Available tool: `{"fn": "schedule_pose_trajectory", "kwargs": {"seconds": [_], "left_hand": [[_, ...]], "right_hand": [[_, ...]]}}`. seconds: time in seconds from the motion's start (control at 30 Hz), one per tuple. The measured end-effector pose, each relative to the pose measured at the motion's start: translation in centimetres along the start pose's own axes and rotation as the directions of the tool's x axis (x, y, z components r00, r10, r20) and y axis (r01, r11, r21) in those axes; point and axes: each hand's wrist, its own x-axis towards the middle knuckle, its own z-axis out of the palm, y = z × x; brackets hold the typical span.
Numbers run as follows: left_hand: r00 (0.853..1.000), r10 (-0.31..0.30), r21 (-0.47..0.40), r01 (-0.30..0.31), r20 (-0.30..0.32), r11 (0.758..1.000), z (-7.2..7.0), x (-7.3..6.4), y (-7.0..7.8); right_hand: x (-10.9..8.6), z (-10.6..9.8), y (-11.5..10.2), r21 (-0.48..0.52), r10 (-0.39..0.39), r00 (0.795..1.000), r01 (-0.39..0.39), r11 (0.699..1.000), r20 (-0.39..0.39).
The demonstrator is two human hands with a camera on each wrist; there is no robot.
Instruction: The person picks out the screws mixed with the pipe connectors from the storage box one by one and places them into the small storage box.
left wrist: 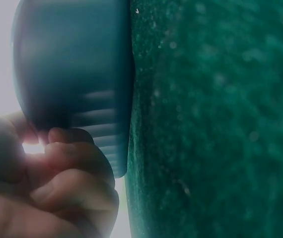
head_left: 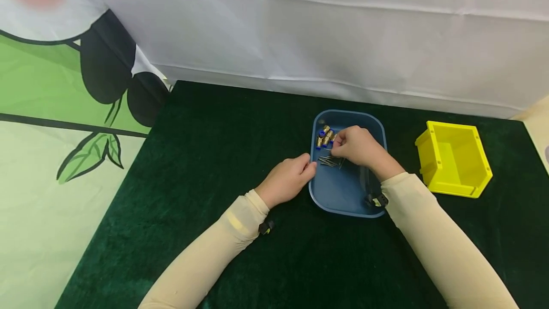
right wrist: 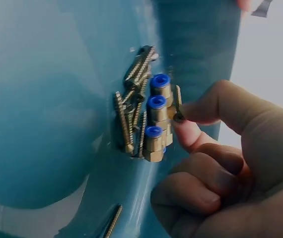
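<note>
A blue tray (head_left: 336,192) lies on the dark green cloth. My left hand (head_left: 289,175) grips its left rim, thumb on top; in the left wrist view the curled fingers (left wrist: 77,158) press against the tray's outer wall (left wrist: 72,59). Over the tray, my right hand (head_left: 353,144) pinches a screw (right wrist: 178,101) between thumb and forefinger, the other fingers folded in. Right beside that screw are several brass fittings (right wrist: 156,106) with blue collars. Several loose screws (right wrist: 136,99) are bunched next to the fittings, and a single screw (right wrist: 112,220) lies apart from them.
A yellow bin (head_left: 446,156) stands on the cloth to the right of the tray, near my right forearm. Behind the table (head_left: 223,123) hangs a white sheet (head_left: 274,32), and a printed green and white cloth (head_left: 86,94) is at the left.
</note>
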Motion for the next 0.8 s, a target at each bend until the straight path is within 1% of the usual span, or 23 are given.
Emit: {"fn": "schedule_pose_trajectory", "kwargs": {"seconds": [0.07,0.17,0.3,0.43,0.63,0.8], "left_hand": [[1.0,-0.013,0.003,0.013,0.002,1.0,0.1,0.1,-0.1],[1.0,-0.012,-0.005,0.012,-0.004,1.0,0.2,0.4,-0.2],[1.0,-0.006,-0.023,0.006,-0.01,1.0,0.2,0.7,-0.3],[1.0,-0.003,-0.025,0.003,-0.006,1.0,0.0,0.5,-0.3],[1.0,-0.002,-0.025,0.002,-0.014,1.0,0.0,0.6,-0.2],[1.0,-0.01,-0.012,0.01,-0.012,1.0,0.0,0.6,-0.1]], "right_hand": [[0.0,-0.1,0.1,0.018,-0.004,1.0,0.005,1.0,-0.024],[-0.1,-0.3,0.2,0.059,-0.005,0.999,0.008,0.998,-0.051],[-0.4,-0.9,-0.2,0.134,0.007,0.997,0.003,0.991,-0.074],[-1.3,-1.6,-1.0,0.184,0.023,0.994,-0.004,0.983,-0.102],[-2.9,-2.9,-1.8,0.219,0.049,0.979,-0.004,0.976,-0.2],[-4.0,-3.7,-2.1,0.224,0.065,0.965,-0.007,0.975,-0.254]]}}
